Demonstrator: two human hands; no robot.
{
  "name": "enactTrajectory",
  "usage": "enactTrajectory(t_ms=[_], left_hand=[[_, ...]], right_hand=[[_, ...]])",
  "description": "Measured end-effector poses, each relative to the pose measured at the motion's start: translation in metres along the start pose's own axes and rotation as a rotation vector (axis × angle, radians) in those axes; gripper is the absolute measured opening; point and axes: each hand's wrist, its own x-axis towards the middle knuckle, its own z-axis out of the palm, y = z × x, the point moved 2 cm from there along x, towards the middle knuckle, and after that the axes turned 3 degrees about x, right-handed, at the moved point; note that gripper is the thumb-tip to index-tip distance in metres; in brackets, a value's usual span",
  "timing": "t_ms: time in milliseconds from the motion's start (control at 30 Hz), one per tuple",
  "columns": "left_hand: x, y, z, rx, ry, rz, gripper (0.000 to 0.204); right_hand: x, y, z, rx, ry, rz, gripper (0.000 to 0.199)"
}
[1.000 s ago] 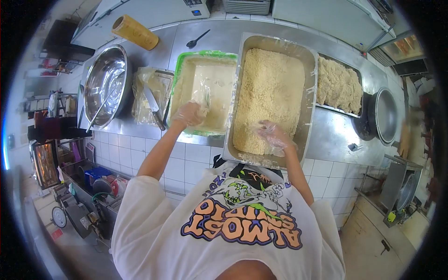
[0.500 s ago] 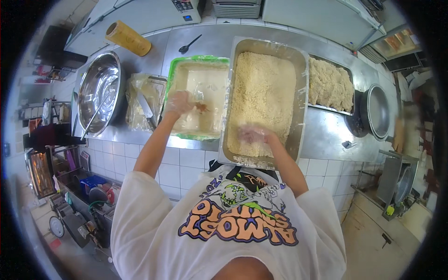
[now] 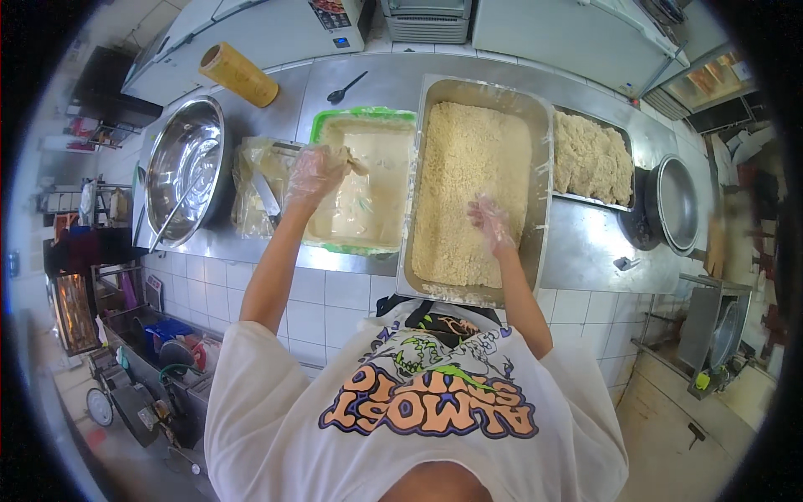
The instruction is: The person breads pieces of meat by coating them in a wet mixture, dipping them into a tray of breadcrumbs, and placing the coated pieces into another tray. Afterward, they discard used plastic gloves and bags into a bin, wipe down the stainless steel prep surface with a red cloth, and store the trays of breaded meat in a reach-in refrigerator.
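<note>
Over the green-rimmed batter tray (image 3: 361, 180) the left hand (image 3: 316, 171), in a thin clear glove, has its fingers pinched shut around a small pale piece of food (image 3: 355, 162), coated and held just above the batter. The right hand (image 3: 493, 224), gloved too, sits down in the big steel crumb pan (image 3: 475, 188) with fingers spread loosely on the crumbs, holding nothing that I can make out. Seems like a wet hand/dry hand setup, and my take is the trick is keeping it that way: let the extra batter run off over the tray before carrying the piece across, drop it onto the crumbs without the wet fingers touching them, and let the dry hand do the burying and pressing. Second pan (image 3: 592, 159) further right is already full of crumbed stuff
</note>
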Motion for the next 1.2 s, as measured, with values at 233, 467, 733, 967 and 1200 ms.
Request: enactTrajectory(t_ms=[233,467,733,967,1200], left_hand=[[-0.019,-0.003,0.101,0.269,-0.310,0.163,0.032],[-0.038,-0.003,0.095,0.155,-0.496,0.309,0.035],[-0.036,0.014,-0.031,-0.189,-0.602,0.185,0.023],[-0.030,0.024,-0.021,-0.176,-0.507,0.229,0.028],[-0.025,0.024,-0.030,-0.203,-0.337,0.192,0.025]], right_hand=[[0.006,0.019,-0.012,0.172,0.054,0.034,0.038],[0.009,0.024,-0.018,0.216,0.018,0.027,0.040],[-0.056,-0.027,0.029,0.054,-0.377,0.126,0.044],[-0.001,0.020,0.060,0.263,-0.548,0.414,0.049],[0.058,-0.031,0.002,0.378,-0.053,-0.051,0.054]])
